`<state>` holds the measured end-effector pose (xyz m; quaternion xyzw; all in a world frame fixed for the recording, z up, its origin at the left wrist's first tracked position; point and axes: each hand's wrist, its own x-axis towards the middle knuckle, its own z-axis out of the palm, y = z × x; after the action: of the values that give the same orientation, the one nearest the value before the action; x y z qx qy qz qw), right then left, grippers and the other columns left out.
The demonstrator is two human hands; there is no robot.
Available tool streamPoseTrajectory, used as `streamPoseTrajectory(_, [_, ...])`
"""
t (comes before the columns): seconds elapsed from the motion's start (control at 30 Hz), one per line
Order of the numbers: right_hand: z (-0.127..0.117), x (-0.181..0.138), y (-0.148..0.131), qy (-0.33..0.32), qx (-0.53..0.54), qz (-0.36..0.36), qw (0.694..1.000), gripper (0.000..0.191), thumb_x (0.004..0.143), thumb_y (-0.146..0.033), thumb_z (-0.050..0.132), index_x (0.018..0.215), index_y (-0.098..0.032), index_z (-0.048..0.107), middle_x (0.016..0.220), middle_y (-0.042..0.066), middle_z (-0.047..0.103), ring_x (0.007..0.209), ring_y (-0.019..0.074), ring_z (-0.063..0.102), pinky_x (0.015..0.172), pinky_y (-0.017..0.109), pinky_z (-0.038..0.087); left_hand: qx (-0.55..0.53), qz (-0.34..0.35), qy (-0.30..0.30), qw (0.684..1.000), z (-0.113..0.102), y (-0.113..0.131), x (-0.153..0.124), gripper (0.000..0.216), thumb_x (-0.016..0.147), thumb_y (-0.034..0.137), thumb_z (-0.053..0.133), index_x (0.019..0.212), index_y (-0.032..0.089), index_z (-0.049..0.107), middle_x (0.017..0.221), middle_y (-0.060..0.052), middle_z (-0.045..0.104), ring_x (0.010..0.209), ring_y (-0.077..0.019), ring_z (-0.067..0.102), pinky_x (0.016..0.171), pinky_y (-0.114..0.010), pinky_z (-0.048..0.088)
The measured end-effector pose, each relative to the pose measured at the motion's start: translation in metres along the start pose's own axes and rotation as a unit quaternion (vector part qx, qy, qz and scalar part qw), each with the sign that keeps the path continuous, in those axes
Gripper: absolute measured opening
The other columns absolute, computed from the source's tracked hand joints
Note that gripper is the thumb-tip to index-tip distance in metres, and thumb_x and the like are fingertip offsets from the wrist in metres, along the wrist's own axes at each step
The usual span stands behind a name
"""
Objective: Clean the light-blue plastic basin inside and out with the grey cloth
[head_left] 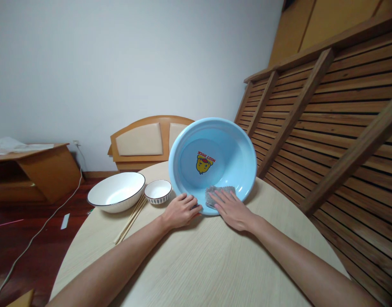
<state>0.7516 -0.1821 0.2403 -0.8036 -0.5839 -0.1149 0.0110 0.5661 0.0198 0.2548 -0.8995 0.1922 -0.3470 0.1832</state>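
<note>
A light blue plastic basin (187,149) stands tilted on its edge on the table, its inside facing me. A yellow duck print with red lettering is on its bottom. My left hand (182,210) is closed over the basin's lower left rim, fingers curled inward and thumb out of sight. Under the fingers of my right hand (232,208) is a grey fuzzy cloth (211,199), pressed against the lower inner wall of the basin. To the left of my left hand are a small white bowl (158,191) with dark marks and several wooden chopsticks (130,221).
A large white bowl (117,192) with a dark rim sits at the left side of the round wooden table (196,264). Behind stands a wooden headboard (138,140). Slatted wooden panels (326,128) lean at the right. A white cable (45,224) runs across the floor.
</note>
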Motion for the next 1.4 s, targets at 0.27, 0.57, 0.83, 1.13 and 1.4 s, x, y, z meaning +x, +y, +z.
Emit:
streamPoseTrajectory(0.27, [0.002, -0.007, 0.034, 0.035, -0.047, 0.08, 0.995, 0.058, 0.106, -0.04, 0.025, 0.158, -0.02, 0.043, 0.164, 0.011, 0.037, 0.154, 0.0345, 0.025, 0.125, 0.061, 0.015, 0.014, 0.023, 0.002, 1.0, -0.006, 0.0, 0.009, 0.017, 0.104, 0.033, 0.054, 0.106, 0.019, 0.064, 0.09, -0.004, 0.065, 0.086, -0.0197, 0.056, 0.076, -0.036, 0.034])
streamPoseTrajectory(0.57, [0.005, -0.011, 0.022, 0.009, -0.01, 0.065, 0.998, 0.066, 0.107, -0.054, 0.022, 0.159, -0.017, 0.039, 0.166, 0.016, 0.031, 0.155, 0.038, 0.021, 0.123, 0.062, 0.019, 0.004, 0.032, -0.034, 0.999, -0.015, 0.001, 0.022, 0.018, 0.104, 0.033, 0.057, 0.102, 0.017, 0.066, 0.09, -0.005, 0.064, 0.089, -0.0196, 0.057, 0.079, -0.035, 0.036])
streamPoseTrajectory(0.83, [-0.004, 0.0, -0.005, -0.028, 0.091, 0.003, 0.995, 0.076, 0.107, -0.058, 0.011, 0.16, -0.01, 0.036, 0.165, 0.016, 0.033, 0.155, 0.0312, 0.023, 0.125, 0.054, 0.021, -0.001, 0.025, -0.046, 0.999, -0.015, 0.004, 0.024, 0.016, 0.104, 0.032, 0.058, 0.101, 0.018, 0.065, 0.089, -0.004, 0.064, 0.087, -0.0191, 0.057, 0.076, -0.035, 0.036])
streamPoseTrajectory(1.13, [-0.009, 0.035, 0.027, -0.074, 0.044, 0.084, 0.993, 0.07, 0.106, -0.053, 0.013, 0.159, -0.016, 0.039, 0.167, 0.011, 0.032, 0.156, 0.0299, 0.019, 0.127, 0.052, 0.014, 0.001, 0.024, -0.044, 0.999, -0.012, 0.005, 0.022, 0.016, 0.103, 0.033, 0.06, 0.101, 0.018, 0.065, 0.089, -0.004, 0.065, 0.089, -0.0193, 0.057, 0.078, -0.035, 0.036])
streamPoseTrajectory(1.4, [-0.003, 0.072, 0.005, -0.112, 0.118, 0.112, 0.98, 0.07, 0.106, -0.053, 0.015, 0.158, -0.011, 0.039, 0.166, 0.018, 0.031, 0.155, 0.0339, 0.023, 0.123, 0.061, 0.018, 0.007, 0.03, -0.055, 0.998, -0.011, 0.005, 0.024, 0.016, 0.103, 0.032, 0.06, 0.101, 0.018, 0.065, 0.088, -0.003, 0.062, 0.087, -0.0182, 0.056, 0.076, -0.036, 0.037])
